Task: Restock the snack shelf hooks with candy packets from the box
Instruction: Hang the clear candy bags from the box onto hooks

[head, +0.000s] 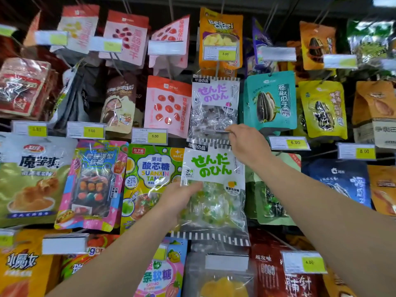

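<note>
One candy packet (213,189), clear with green lettering and a striped top and bottom edge, sits at centre frame against the shelf display. Left hand (179,197) supports it from the lower left, fingers curled round its left edge, the grip clamped on the packet. Right hand (246,142) is raised at the packet's top right corner, fingertips pinched on a thin metal hook (216,131) that juts forward just above the packet. One matching packet with purple lettering (215,108) hangs directly above, behind that hook. Two yellow price tags reading 5.00 (155,136) are legible in the row left of centre; a third shows upper centre. One teal seed packet (271,101) hangs right of the purple one. The box is out of view.
</note>
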The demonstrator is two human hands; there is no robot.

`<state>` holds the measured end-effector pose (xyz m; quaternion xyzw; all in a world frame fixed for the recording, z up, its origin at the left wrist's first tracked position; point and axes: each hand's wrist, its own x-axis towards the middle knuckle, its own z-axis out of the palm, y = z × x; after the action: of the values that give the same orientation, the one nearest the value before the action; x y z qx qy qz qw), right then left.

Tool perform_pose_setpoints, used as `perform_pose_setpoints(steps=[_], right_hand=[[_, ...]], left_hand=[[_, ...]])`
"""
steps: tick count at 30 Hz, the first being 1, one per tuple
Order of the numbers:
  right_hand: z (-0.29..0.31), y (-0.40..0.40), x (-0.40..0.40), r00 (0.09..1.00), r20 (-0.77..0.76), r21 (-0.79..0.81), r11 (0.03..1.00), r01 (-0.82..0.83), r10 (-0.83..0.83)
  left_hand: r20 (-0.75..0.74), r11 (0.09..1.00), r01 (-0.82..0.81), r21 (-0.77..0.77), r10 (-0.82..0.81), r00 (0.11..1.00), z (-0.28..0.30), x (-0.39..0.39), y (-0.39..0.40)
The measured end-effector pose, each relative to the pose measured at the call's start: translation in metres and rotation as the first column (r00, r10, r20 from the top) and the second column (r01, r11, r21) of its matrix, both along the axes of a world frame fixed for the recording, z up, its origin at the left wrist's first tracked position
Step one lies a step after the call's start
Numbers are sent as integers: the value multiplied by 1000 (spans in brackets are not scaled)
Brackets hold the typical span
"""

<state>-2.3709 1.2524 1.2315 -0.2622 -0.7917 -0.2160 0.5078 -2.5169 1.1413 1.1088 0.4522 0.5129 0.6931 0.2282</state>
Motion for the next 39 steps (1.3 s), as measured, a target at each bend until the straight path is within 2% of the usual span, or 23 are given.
perform_pose_setpoints(steps=[6,13,31,35,39], right_hand=[[1,-2,6,999,29,-15,1000,-19,20],[1,-7,8,999,40,-51,998,-19,21],[-3,-5,8,999,29,-38,999,-33,34],[-19,-4,9,997,16,-25,997,-69,69],[-55,-6,14,999,-22,-73,997,-29,28]], left_hand=[[68,997,59,-55,-56,996,13,7,13],[73,990,29,-138,-19,997,9,14,13],[126,991,5,-131,11,992,15,7,23],[90,991,10,-131,2,996,12,2,25],[76,993,-4,-117,12,997,4,3,21]])
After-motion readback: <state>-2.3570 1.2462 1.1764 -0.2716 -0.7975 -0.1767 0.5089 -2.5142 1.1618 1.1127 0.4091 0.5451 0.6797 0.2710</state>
